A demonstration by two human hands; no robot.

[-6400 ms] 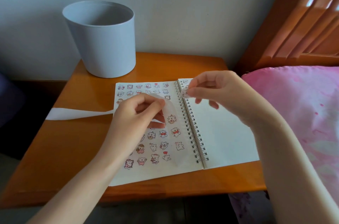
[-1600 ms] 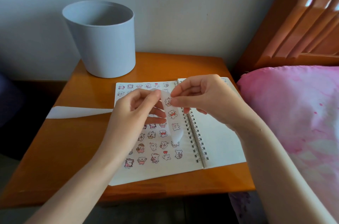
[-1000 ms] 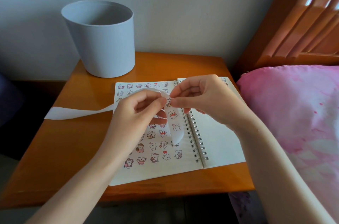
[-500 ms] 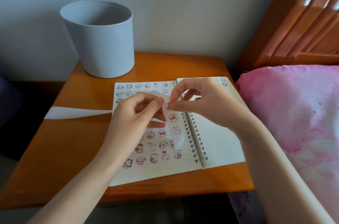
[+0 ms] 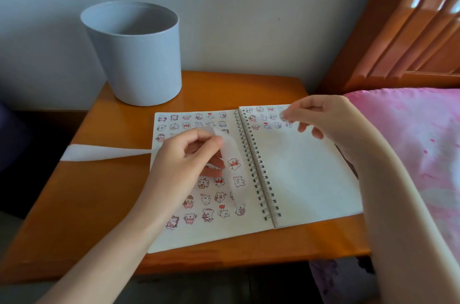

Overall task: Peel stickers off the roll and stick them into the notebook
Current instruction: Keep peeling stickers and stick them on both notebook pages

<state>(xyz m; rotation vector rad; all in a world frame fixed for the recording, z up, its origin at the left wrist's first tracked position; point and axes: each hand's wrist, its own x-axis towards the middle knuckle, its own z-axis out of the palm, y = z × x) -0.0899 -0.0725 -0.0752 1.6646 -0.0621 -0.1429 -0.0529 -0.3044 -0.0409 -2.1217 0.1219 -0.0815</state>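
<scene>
The strip (image 5: 234,161) is pinched by the left hand (image 5: 189,154) over the notebook (image 5: 306,179); a sticker (image 5: 283,117), blurred, is pinched at the right hand (image 5: 323,117) fingertips.

A bedroom in a home: a glossy orange-brown wooden bedside table (image 5: 82,204) stands against a plain pale wall (image 5: 236,4), just beside a bed with a slatted orange wooden headboard (image 5: 408,29) and pink patterned satin bedding (image 5: 423,134). A round pale-grey plastic bin (image 5: 134,54) sits on the table's far corner.
</scene>
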